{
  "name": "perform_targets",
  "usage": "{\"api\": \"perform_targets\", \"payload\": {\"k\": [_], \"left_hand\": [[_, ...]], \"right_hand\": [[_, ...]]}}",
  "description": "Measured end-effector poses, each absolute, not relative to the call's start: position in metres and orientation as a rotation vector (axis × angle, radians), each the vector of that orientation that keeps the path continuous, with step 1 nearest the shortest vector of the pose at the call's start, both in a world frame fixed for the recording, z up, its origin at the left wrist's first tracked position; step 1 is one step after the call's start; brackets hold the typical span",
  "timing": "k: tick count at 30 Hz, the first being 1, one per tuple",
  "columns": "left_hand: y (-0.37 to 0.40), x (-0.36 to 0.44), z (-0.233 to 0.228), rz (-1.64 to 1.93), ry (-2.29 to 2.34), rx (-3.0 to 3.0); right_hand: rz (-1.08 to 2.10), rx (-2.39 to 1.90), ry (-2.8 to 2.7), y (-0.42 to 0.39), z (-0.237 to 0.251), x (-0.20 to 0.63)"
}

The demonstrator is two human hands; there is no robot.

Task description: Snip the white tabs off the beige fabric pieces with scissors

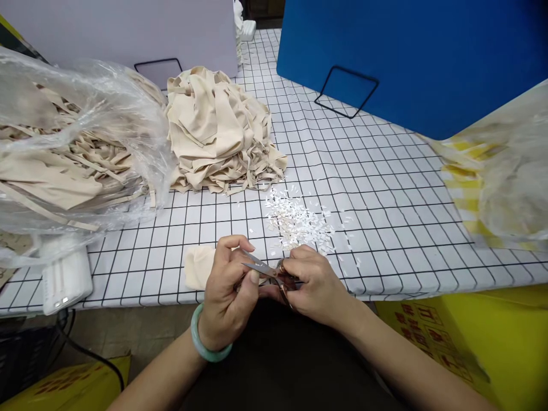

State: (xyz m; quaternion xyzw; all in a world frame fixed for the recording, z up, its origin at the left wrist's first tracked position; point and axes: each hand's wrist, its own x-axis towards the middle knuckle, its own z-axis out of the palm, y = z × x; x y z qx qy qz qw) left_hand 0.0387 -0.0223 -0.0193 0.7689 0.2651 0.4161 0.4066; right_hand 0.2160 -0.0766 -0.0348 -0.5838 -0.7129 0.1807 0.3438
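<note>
My right hand [319,282] is closed around the handles of a small pair of scissors [274,272], whose blades are parted and point left. The blade tips reach up to the fingers of my left hand [233,291], which are closed in a pinch. A piece of beige fabric [199,267] runs from under my left hand out to its left. What lies right between the thumb and fingertips is mostly hidden. Many tiny white snippets [299,220] are scattered on the table just beyond my hands.
A heap of beige fabric pieces [214,125] stands on the checked tablecloth [385,228]. At left is a clear plastic bag [141,131] of similar pieces, with a white device [68,279] below it. A blue panel [406,57] stands at the back right; a yellow-checked bag [466,171] lies far right.
</note>
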Motion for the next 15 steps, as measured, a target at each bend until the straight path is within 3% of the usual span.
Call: {"api": "perform_targets", "payload": {"k": [9, 13, 15], "left_hand": [[-0.02, 0.045, -0.021, 0.987, 0.653, 1.87], [-0.017, 0.05, -0.027, 0.935, 0.722, 1.762], [-0.012, 0.046, -0.026, 0.937, 0.772, 1.73]], "right_hand": [[0.432, -1.565, -1.79, -0.078, -0.043, 0.22], [0.587, -1.806, -1.636, -0.071, -0.046, 0.237], [0.487, -2.006, -1.642, -0.064, -0.041, 0.255]]}}
